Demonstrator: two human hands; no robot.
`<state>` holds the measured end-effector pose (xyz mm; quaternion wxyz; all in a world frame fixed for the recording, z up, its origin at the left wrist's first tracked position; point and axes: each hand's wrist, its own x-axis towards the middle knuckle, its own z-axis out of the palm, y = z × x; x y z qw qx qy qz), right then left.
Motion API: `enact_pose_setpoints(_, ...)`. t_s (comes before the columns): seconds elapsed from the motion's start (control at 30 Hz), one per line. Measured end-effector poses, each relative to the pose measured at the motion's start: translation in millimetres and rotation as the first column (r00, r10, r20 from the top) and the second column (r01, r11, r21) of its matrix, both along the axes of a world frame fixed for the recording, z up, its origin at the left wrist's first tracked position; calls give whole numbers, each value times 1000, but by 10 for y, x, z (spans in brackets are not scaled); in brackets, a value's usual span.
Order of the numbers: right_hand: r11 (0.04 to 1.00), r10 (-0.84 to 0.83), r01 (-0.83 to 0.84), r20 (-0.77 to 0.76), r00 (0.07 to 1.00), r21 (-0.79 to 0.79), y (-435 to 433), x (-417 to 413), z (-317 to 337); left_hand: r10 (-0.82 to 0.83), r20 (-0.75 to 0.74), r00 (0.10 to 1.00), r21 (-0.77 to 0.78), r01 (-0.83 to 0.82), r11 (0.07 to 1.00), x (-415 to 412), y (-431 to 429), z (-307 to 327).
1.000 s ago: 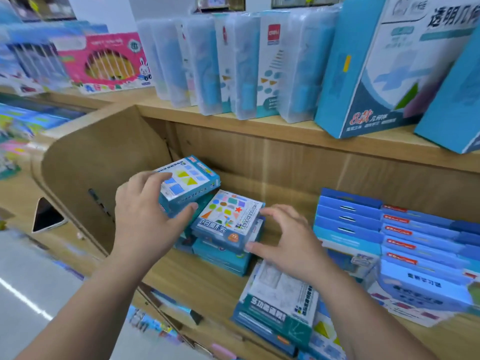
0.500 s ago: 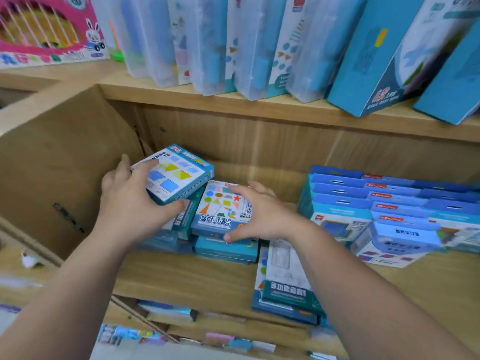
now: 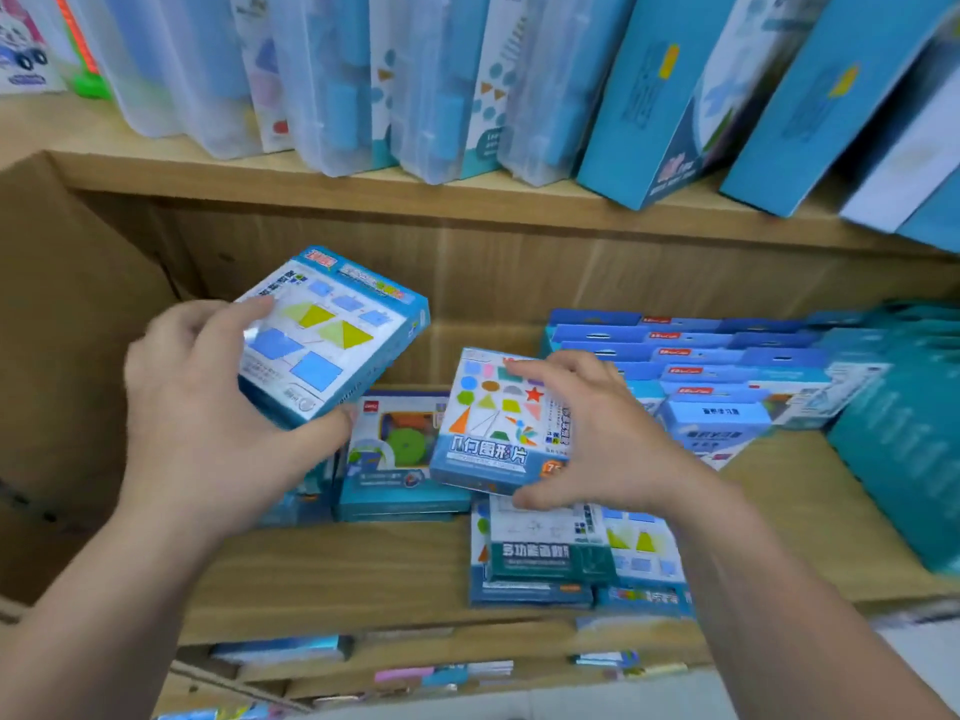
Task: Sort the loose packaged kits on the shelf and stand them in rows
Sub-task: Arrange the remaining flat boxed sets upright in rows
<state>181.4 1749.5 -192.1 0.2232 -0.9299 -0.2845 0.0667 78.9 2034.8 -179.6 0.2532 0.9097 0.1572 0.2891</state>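
- On the lower wooden shelf (image 3: 337,574), at its left end, the left hand (image 3: 208,407) grasps a flat blue cardboard kit printed with yellow triangles and blue squares (image 3: 332,335). The thumb is under its near edge. It has risen off the loose pile since a moment ago and now hangs tilted above it.
- The right hand (image 3: 597,439) grips a flat blue kit printed with many coloured shapes (image 3: 493,423), fingers over its far edge and thumb at the near one. A second ago this hand only reached beside it. I cannot tell whether the kit is clear of the pile.
- The lift has uncovered a teal box with a green disc in its window (image 3: 400,449), lying flat.
- Blue hang-tab packets (image 3: 701,366) stand in rows to the right.
- Both kits look parted for sorting, but neither stands in a row yet.
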Motion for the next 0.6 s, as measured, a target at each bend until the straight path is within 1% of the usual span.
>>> enact_pose_setpoints(0.1, 997, -72, 71, 15, 997, 36, -531, -86, 131, -136, 22, 990, 10, 136, 991, -22, -287, -13)
enact_pose_setpoints(0.17, 992, -116, 114, 26, 993, 52, -867, -143, 189, -211, -11, 977, -13, 211, 977, -33, -510, -97)
enact_pose_setpoints(0.23, 990, -128, 126, 32, 991, 57, -1167, -183, 216, -260, -46, 964, -18, 260, 966, -29, -726, -214)
enact_pose_setpoints(0.3, 994, -96, 95, 24, 995, 45, -1413, -207, 209, -297, -72, 952, -8, 297, 955, -7, -902, -342)
enact_pose_setpoints(0.4, 999, -47, 47, -29, 998, -7, -1704, -222, 127, -321, -123, 939, -17, 321, 947, 20, -1110, -482)
enact_pose_setpoints(0.5, 1000, 3, -6, -129, 992, -21, -1880, -210, -42, -300, -163, 940, -20, 300, 954, 25, -1275, -539)
enact_pose_setpoints(0.6, 996, 44, -55, -163, 986, -65, -1939, -152, -281, -271, -189, 944, -14, 274, 962, 37, -1402, -561)
